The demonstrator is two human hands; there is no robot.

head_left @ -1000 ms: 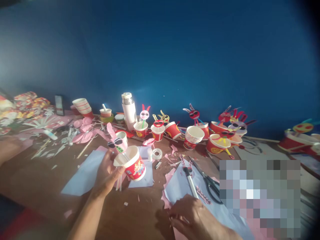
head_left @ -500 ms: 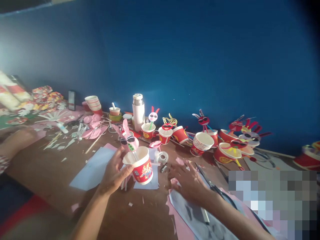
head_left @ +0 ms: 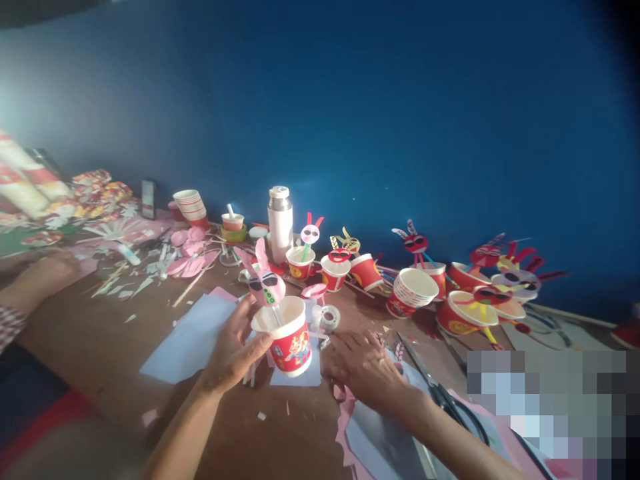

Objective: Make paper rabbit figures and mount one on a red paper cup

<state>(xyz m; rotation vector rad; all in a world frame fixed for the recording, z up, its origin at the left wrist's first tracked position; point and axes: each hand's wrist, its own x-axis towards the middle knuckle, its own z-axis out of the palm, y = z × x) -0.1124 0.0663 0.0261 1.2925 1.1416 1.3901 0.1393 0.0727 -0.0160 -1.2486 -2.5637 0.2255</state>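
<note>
My left hand [head_left: 233,353] grips a red paper cup [head_left: 293,347] by its left side, tilted a little over the brown table. A pink rabbit figure [head_left: 267,287] with dark glasses and green dots rises from the cup on a pale stick. Palm down on the table to the right, my right hand [head_left: 363,367] has its fingertips at a small metallic piece [head_left: 324,341]; whether they pinch it is hidden. A roll of clear tape [head_left: 329,318] lies just beyond those fingers. Blue paper [head_left: 190,337] is left of the cup.
Red cups with paper figures [head_left: 336,270] line the blue wall, beside a white flask [head_left: 281,223] and stacked cups [head_left: 414,290]. Black scissors [head_left: 450,400] lie right of my forearm. Pink cutouts [head_left: 187,250] and scraps are left; another person's hand [head_left: 55,270] rests at far left.
My right hand has moved left towards the cup, its fingers drawing in over the small metallic piece. The view has shifted slightly. My left hand still holds the cup.
</note>
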